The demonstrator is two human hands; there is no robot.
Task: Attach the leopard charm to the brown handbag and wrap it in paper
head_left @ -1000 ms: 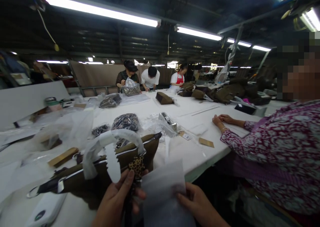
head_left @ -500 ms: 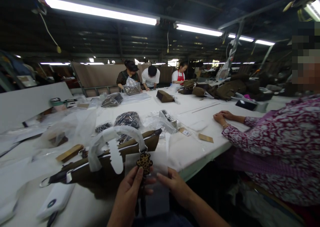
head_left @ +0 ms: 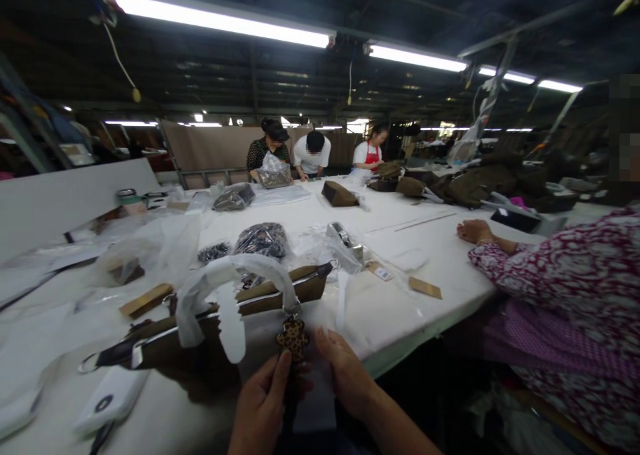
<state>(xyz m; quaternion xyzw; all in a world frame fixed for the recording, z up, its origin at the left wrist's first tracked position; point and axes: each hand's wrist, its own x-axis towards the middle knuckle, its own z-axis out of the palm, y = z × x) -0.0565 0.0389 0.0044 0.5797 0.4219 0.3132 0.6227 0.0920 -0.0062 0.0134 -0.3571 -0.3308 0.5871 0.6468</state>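
The left hand (head_left: 263,395) pinches a leopard-print, flower-shaped charm (head_left: 292,337) hanging from the white-wrapped, arched handle (head_left: 240,265) of an olive-brown fabric handbag (head_left: 200,358); the right hand (head_left: 347,371) adjoins a translucent white sheet (head_left: 319,408), its grip indeterminable.

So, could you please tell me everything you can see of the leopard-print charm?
The leopard-print charm has a lobed outline and a tan-gold face with dark spots and a dark edge; its material cannot be told for certain. It hangs roughly upright below a metal ring at one end of the white-wrapped handle of the olive-brown handbag. The left hand pinches its lower part, thumb on the front, hiding some of it. The right hand is close beside it; contact is unclear.
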